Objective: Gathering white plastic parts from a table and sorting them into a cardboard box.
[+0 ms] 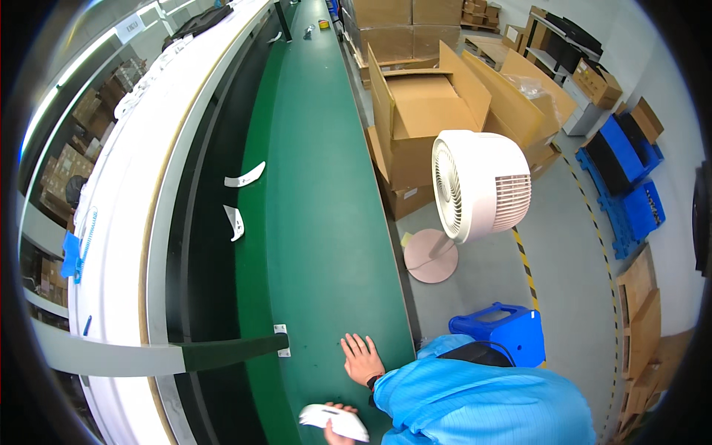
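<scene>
1. Head view, near edge: the left hand (337,437) grips a curved white panel (347,423), thumb across its face, fingers curled behind its far edge, above the green belt (334,215).
2. Head view, just farther and to the right: the right hand (363,363) holds nothing, fingers extended and slightly spread, palm down at the belt; contact is unclear.
3. Head view, handling: the panel looks like thin moulded plastic, so probably light, stiff and rather slippery; its tips may be fragile. Pinching the broad middle by both long edges seems safest.
</scene>
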`<state>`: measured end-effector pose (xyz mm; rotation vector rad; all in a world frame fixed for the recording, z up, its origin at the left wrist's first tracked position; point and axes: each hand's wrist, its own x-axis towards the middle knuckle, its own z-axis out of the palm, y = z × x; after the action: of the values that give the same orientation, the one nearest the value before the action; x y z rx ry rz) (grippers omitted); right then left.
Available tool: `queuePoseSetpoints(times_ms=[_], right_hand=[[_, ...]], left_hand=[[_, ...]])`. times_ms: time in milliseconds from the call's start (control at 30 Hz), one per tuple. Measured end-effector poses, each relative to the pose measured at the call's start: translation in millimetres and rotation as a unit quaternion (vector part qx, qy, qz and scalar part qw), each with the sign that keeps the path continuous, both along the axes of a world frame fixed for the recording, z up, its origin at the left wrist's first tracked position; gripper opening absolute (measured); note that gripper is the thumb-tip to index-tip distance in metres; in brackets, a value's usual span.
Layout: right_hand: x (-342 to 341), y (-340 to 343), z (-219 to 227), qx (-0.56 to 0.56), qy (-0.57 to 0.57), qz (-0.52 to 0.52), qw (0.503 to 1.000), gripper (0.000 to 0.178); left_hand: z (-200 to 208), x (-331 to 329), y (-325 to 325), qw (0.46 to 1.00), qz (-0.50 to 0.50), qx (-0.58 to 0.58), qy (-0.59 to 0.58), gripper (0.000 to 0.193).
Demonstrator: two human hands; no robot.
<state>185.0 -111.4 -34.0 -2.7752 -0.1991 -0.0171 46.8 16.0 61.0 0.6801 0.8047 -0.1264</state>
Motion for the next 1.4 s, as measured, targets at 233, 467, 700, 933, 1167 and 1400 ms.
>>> queuePoseSetpoints(times_ms=[233, 467, 700, 933, 1167, 1400], right_hand=[[-5.6, -3.2, -10.0, 0.019, -0.032, -0.004, 0.999, 0.055], [19.1, -15.6, 1.1, 0.061, -0.057, 0.046, 0.995, 0.048], [153.6, -97.4, 82.7, 0.292, -0.251, -0.015, 0.923, 0.029], [186.2, -302.5, 196.0, 0.18, -0.423, -0.182, 0.869, 0.035], [169.7, -398.5, 206.4, -0.025, -0.407, -0.23, 0.884, 0.037], [167.0, -436.2, 191.9, -0.015, -0.371, -0.197, 0.907, 0.036]], left_hand=[[-11.7, -17.6, -30.2, 0.993, -0.087, 0.078, 0.027, 0.043], [-33.6, -30.5, -56.4, 0.986, -0.139, 0.096, 0.006, 0.045], [-45.3, -20.4, -65.4, 0.973, -0.21, 0.098, -0.016, 0.046], [-44.5, -37.8, -70.7, 0.982, -0.171, 0.077, -0.037, 0.043], [-42.7, -34.5, -73.1, 0.984, -0.159, 0.061, -0.049, 0.042], [-52.3, -43.8, -89.2, 0.987, -0.153, 0.037, -0.039, 0.04]])
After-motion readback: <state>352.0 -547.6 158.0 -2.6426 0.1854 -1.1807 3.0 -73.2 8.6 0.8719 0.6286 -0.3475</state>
